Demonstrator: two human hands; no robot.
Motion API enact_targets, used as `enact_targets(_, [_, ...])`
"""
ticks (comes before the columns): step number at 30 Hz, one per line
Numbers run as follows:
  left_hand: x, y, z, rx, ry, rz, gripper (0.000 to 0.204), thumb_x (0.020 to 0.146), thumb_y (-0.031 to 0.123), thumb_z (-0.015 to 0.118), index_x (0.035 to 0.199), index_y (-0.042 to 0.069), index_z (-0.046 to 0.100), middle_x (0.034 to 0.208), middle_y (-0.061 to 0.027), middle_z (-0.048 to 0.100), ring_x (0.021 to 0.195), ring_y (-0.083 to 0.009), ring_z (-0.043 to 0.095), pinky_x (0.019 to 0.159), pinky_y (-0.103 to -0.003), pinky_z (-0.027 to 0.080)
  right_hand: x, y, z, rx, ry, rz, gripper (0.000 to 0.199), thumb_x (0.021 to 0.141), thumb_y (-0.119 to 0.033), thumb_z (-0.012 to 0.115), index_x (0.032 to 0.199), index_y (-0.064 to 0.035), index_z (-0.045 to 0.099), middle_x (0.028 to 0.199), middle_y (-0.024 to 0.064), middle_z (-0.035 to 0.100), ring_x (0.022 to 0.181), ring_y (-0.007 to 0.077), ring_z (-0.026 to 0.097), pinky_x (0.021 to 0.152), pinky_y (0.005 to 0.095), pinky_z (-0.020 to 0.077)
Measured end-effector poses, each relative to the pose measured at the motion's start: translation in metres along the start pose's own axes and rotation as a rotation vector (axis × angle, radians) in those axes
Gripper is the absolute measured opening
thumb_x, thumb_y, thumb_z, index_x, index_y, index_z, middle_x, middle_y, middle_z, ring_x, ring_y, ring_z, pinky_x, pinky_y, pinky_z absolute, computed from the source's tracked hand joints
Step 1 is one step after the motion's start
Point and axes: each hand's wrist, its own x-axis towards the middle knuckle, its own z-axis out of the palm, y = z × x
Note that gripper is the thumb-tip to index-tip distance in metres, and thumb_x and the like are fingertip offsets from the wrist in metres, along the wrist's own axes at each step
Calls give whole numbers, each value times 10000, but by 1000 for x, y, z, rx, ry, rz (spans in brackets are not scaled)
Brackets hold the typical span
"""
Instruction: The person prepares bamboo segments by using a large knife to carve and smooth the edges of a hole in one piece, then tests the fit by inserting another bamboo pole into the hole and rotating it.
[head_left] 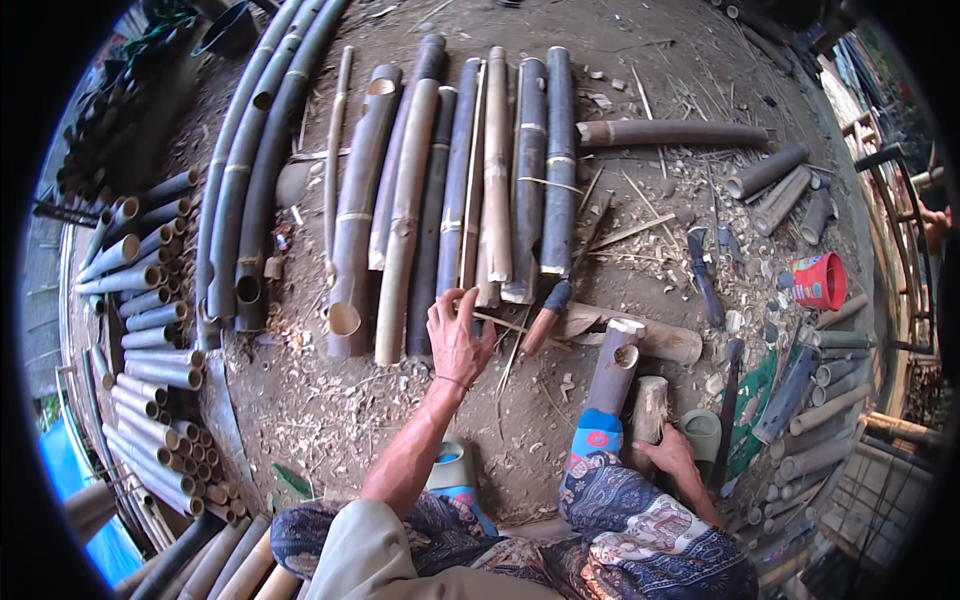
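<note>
My left hand [460, 340] reaches forward with bent fingers at the near end of a thin bamboo strip [474, 180]. That strip lies lengthwise among several bamboo poles [404, 220] laid side by side on the ground. Low on the right, my right hand [672, 458] is closed around the lower end of a short wooden block [650, 405]. Beside the block, a thick bamboo piece [612, 375] with a hole near its top stands by my right foot. A knife with a dark-wrapped handle [548, 315] lies just right of my left hand.
Cut bamboo lengths [150, 370] are stacked at the left; more bamboo pieces [820, 420] pile up at the right. A red bucket [820, 282] lies near a blade with a dark handle [705, 280]. Wood chips litter the soil. Long bamboo poles [268, 170] curve along the far left.
</note>
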Motion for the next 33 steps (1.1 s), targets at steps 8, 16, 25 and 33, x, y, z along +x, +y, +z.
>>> enact_targets(8, [-26,-41,-20,314,-212,-387,738,729,190,724,1335,2,347,1211,-206,497,1130,-388,508,940,-452,455,-11,25,33,80,270,-106,700,780,-525,682,1188,24,532,1255,242,553,1160,397,537,953,472,439])
enact_targets(16, [-49,-79,-19,241,-276,-458,856,727,350,787,1341,-11,311,1160,-280,546,1065,-424,583,892,-479,496,-17,28,70,141,517,-130,567,845,-488,627,1133,-11,524,1100,227,530,1046,433,541,869,512,445])
enact_targets(25, [43,-104,-63,-58,98,-627,486,857,443,581,1075,13,644,1031,-259,671,1016,-389,641,908,-437,485,-24,35,54,109,438,-102,565,872,-486,596,1160,-6,518,1168,228,518,1083,439,526,885,505,443])
enact_targets(33, [130,-158,-18,-751,63,-940,407,703,253,812,934,-4,598,851,-106,534,706,-195,496,609,-333,390,-27,29,57,202,418,-101,582,874,-472,595,1201,3,519,1168,228,517,1099,435,517,901,489,435])
